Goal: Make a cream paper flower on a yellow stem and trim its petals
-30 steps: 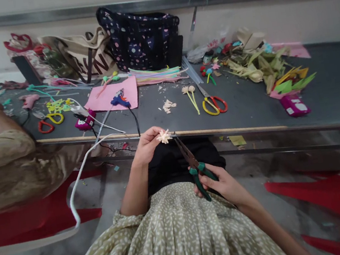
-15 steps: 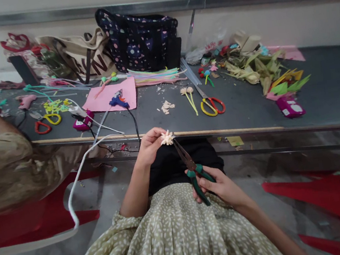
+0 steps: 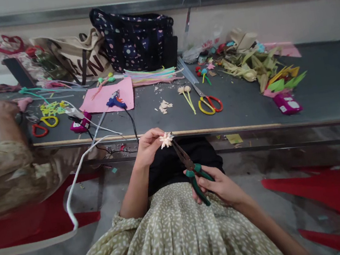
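Observation:
Between the thumb and fingers of my left hand is a small cream-coloured craft flower with many pointed petals. My right hand is wrapped round the green handles of a pair of long-nose pliers. The jaws point up and left, with their tips at the flower's right edge; whether they grip a part of it is too small to tell. Both hands are in front of the table's near edge, above my lap. Loose cream petals lie on the table beyond, beside two finished-looking flowers on pale green stems.
Red-and-yellow-handled scissors lie right of the stems. A blue glue gun rests on pink paper. Bags stand along the wall, and dried husks are heaped at the right. A white cable hangs past the left edge near a co-worker's arm.
The flower has turned slightly in my left hand, with the plier tips still beside it. The co-worker's arm at the left has shifted. The view has moved slightly.

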### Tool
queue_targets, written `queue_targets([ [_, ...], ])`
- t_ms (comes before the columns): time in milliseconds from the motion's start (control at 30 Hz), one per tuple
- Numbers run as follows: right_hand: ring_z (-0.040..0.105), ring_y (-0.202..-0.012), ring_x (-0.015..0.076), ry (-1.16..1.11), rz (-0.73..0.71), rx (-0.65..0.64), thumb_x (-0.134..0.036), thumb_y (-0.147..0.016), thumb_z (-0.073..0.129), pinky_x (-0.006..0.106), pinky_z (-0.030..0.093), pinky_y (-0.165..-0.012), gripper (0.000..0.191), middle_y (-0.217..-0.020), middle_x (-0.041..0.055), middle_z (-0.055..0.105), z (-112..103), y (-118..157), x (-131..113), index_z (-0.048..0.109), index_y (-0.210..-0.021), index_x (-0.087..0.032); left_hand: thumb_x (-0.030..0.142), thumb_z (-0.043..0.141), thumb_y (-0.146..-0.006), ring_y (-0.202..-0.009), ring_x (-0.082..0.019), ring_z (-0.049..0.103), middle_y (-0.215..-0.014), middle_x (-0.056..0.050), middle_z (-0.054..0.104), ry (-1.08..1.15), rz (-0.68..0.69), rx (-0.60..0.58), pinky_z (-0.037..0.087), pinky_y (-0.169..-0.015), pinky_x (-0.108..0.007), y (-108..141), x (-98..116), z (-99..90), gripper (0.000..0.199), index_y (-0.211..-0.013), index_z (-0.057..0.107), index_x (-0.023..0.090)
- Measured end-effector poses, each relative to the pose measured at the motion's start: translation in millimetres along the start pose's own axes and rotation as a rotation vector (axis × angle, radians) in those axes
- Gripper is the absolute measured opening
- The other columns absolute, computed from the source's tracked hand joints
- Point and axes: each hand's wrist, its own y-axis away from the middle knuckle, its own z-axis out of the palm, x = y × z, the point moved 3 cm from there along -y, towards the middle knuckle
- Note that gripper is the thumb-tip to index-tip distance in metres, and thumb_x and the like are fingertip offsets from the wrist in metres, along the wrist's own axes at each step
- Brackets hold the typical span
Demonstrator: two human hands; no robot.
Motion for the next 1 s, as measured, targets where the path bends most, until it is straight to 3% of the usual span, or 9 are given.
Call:
queue_targets([
  [167, 0.071, -0.065, 0.0221, -0.005, 0.013, -0.02, -0.046, -0.088, 0.071, 0.032, 0.058, -0.054, 0.051, -0.064, -0.002, 0.058, -1, 0, 2, 0.062, -0.127, -0.014, 0.027, 0.077, -0.08, -0.075, -0.014, 0.061, -0.082, -0.004, 0.065, -0.014, 0.051, -0.056, 0.046, -0.067, -0.026, 0, 2, 0.5, 0.01, -0.086, 0.073, 0.02],
  [333, 0.063, -0.05, 0.0145, 0.078, 0.021, -0.039, -0.049, -0.093, 0.063, 0.025, 0.047, -0.047, 0.054, -0.07, 0.0051, 0.071, -2, 1, -1, 0.056, -0.132, -0.012, 0.031, 0.079, -0.078, -0.075, -0.015, 0.061, -0.081, -0.004, 0.065, -0.035, 0.046, -0.024, 0.047, -0.068, -0.027, 1, 4, 1.6, 0.014, -0.085, 0.073, 0.02],
  [767, 0.058, -0.053, 0.0137, 0.253, 0.038, 0.112, -0.056, -0.092, 0.061, 0.027, 0.049, -0.053, 0.052, -0.067, 0.0018, 0.066, 2, 1, -8, 0.058, -0.123, -0.015, 0.029, 0.078, -0.079, -0.072, -0.013, 0.062, -0.079, -0.004, 0.066, -0.075, 0.081, -0.034, 0.048, -0.067, -0.024, 2, 11, 0.9, 0.013, -0.086, 0.075, 0.018],
  [1000, 0.07, -0.077, 0.0232, 0.151, -0.005, 0.079, -0.048, -0.088, 0.069, 0.032, 0.057, -0.063, 0.035, -0.07, -0.0026, 0.051, 0, 1, -7, 0.063, -0.104, -0.017, 0.029, 0.083, -0.073, -0.074, -0.014, 0.068, -0.084, -0.004, 0.073, -0.012, -0.038, 0.09, 0.052, -0.071, -0.025, 3, -4, -5.2, 0.024, -0.091, 0.074, 0.018],
])
